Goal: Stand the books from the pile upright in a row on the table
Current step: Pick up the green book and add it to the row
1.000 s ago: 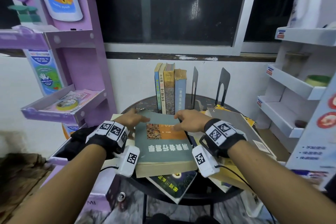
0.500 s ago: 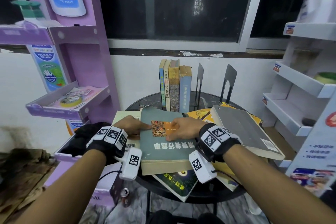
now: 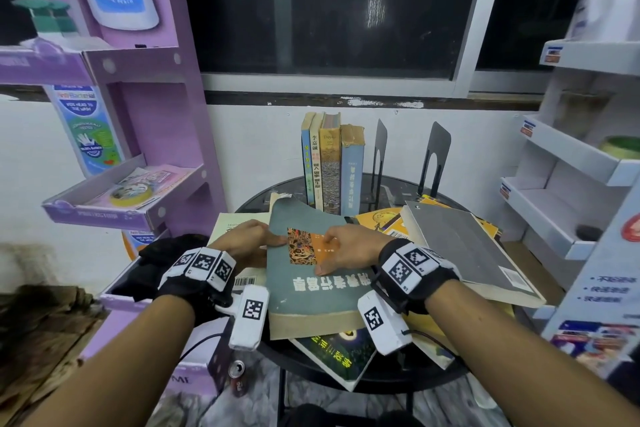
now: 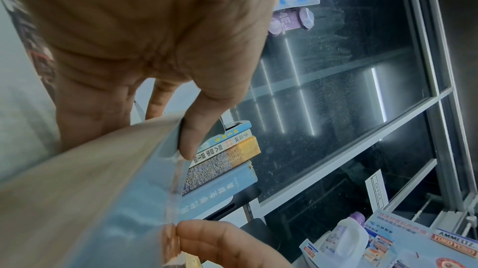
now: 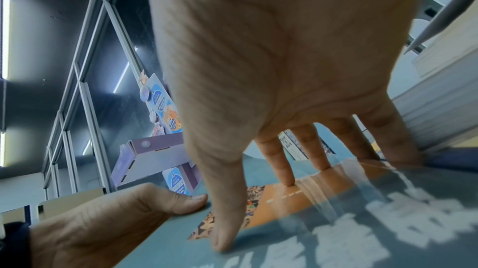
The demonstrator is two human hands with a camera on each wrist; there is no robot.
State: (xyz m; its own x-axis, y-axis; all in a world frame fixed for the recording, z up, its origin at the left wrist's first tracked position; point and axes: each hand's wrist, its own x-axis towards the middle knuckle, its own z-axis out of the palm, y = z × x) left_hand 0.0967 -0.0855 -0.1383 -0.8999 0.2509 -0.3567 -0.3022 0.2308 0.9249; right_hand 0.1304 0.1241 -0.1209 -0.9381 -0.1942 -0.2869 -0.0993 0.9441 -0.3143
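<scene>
Four books (image 3: 331,163) already stand upright in a row, spines facing the person, just beyond the fingertips of both hands. Beside that row, past the right hand, two black metal bookends (image 3: 407,158) stand with a gap between them. The rest of the job looks unfinished: several books still lie flat in a loose pile on the round black table (image 3: 398,378), so by this judgement the task is less than half done.

The book being handled now is a thick grey-green paperback (image 3: 311,295) with an orange picture panel on its cover, lying on top of the pile directly under both hands. The left hand (image 3: 247,243) grips its left edge, thumb on the cover and fingers curled underneath; the left wrist view shows the page block pinched between them, with that edge raised. The right hand (image 3: 349,248) is spread, its straight fingertips and thumb pressing down on the cover near the orange panel, closed round nothing.

To the right of the right hand lies a large grey-covered book (image 3: 467,246), flat, overlapping yellow books (image 3: 381,222) beneath. Below the wrists, nearer the person, a dark green book (image 3: 336,354) juts out from under the paperback. A cream book (image 3: 232,229) sits under the left hand.
</scene>
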